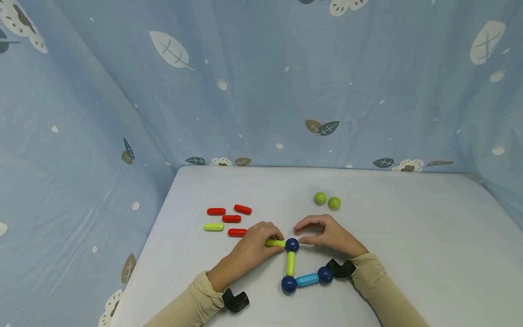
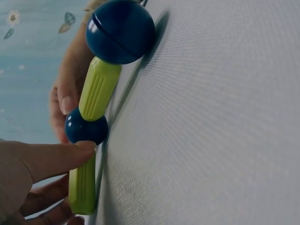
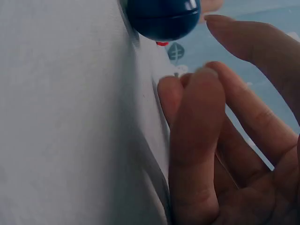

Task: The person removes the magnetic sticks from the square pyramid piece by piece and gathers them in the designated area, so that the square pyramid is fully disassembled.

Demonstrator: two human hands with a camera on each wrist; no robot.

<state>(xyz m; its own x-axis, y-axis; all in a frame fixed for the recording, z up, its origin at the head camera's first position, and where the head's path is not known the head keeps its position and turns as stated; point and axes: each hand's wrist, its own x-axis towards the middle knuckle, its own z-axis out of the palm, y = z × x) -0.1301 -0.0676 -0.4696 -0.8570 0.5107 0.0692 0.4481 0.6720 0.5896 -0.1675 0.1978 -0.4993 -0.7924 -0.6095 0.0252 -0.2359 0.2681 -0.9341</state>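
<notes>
My left hand [image 1: 256,239] pinches a yellow-green rod [image 2: 83,187] between thumb and fingers. One end of that rod meets a dark blue ball [image 1: 292,245]. From the same ball a second yellow-green rod [image 1: 290,263] runs toward me to another dark blue ball [image 1: 288,284]. A light blue rod [image 1: 307,279] joins this one to a third dark blue ball [image 1: 325,275] near the right wrist. Just right of the far ball, my right hand [image 1: 330,234] holds nothing, its fingers loosely bent and apart from the ball. In the right wrist view, a gap shows between thumb and fingers.
Several red rods [image 1: 231,219] and a loose yellow-green rod [image 1: 214,227] lie beyond the left hand. Two green balls [image 1: 320,198] sit farther back on the white table [image 1: 408,218]. A blue patterned curtain [image 1: 265,91] hangs behind the table and at its sides.
</notes>
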